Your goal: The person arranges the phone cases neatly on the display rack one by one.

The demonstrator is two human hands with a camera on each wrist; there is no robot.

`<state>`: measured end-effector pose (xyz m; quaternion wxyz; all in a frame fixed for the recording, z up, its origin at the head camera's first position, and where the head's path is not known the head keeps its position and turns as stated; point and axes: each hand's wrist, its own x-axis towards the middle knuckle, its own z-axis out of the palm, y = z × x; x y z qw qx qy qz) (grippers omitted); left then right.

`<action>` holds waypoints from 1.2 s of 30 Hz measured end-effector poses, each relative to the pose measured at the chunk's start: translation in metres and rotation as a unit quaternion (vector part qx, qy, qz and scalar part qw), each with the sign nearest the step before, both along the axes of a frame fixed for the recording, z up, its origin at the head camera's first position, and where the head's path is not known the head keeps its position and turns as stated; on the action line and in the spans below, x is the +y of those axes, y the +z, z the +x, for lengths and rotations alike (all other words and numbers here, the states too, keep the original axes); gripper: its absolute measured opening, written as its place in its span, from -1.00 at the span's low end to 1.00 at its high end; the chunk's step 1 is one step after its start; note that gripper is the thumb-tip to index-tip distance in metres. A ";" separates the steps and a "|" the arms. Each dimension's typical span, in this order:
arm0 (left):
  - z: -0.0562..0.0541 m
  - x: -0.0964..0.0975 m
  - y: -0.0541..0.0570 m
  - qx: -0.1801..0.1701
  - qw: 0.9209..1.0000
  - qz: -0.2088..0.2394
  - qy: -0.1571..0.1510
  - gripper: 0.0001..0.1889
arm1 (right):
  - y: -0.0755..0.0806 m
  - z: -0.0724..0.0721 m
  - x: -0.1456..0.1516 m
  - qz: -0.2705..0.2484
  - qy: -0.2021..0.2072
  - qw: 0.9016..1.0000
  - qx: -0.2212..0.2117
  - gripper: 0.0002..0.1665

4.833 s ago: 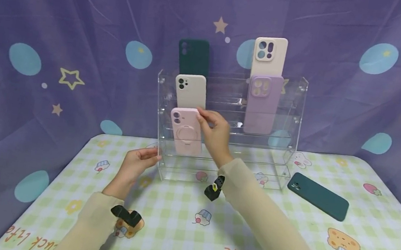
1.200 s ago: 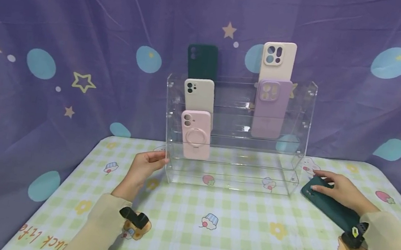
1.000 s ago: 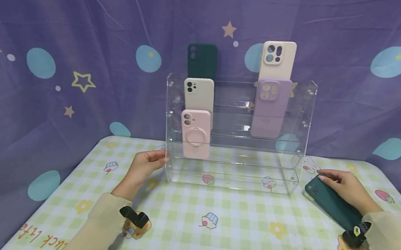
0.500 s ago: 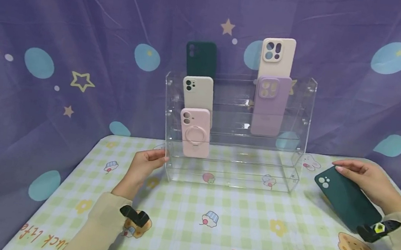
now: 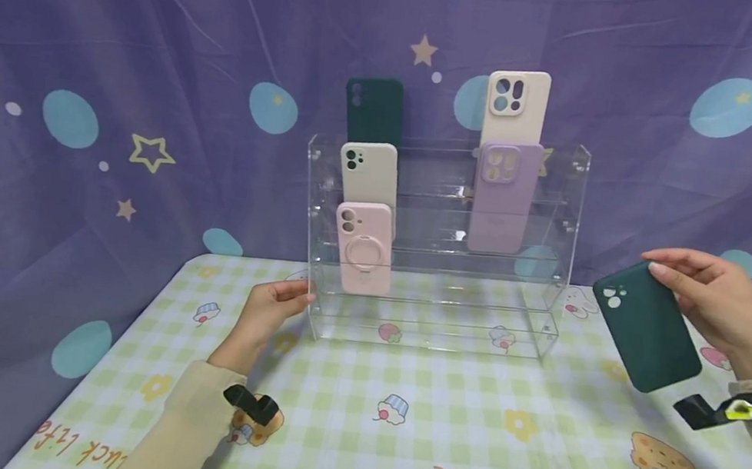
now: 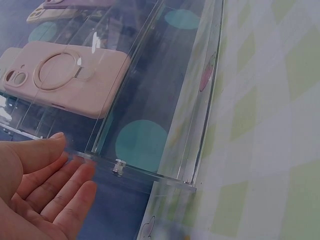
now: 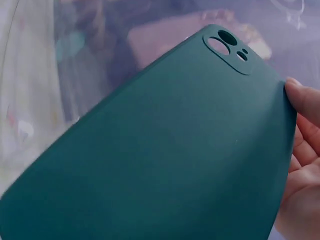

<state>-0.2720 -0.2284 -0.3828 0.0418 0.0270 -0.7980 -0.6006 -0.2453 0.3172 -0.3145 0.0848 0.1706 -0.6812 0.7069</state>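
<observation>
My right hand [image 5: 730, 306] pinches a dark green phone case [image 5: 650, 331] by its top corner. Held tilted above the table, the case shows its camera holes in the right wrist view, thumb on the near face. My left hand [image 5: 269, 315] touches the left side panel of the clear acrylic stand [image 5: 431, 326], its fingers loosely extended. On the stand's left side, a pink phone case [image 5: 362, 264] with a ring stands below a white phone case [image 5: 369, 176] and another green phone case [image 5: 374, 110]. A purple phone case [image 5: 505, 199] overlaps a cream phone case [image 5: 528, 124] at right.
Under the stand is a checked tablecloth [image 5: 326, 430] with printed cartoon pictures. A purple curtain [image 5: 162, 32] with stars and blue dots hangs behind the table. The stand's lower tiers bear no case between its side panels.
After leaving the pink case on the stand, my right hand reached to the right and lifted the green case off the table. My left hand stays at the stand's side.
</observation>
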 end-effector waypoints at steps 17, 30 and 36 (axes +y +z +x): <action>-0.001 -0.004 0.002 -0.002 1.000 -0.016 -0.003 -0.58 | 0.061 -0.018 -0.107 -0.248 0.002 0.967 0.067 -0.81; 0.001 -0.001 0.001 0.003 1.000 -0.008 0.005 -0.59 | 0.062 -0.055 -0.161 -0.257 -0.100 0.941 0.195 -0.86; 0.000 0.000 0.000 0.008 1.000 -0.003 0.002 -0.60 | 0.049 -0.068 -0.171 -0.236 -0.142 0.933 0.231 -0.82</action>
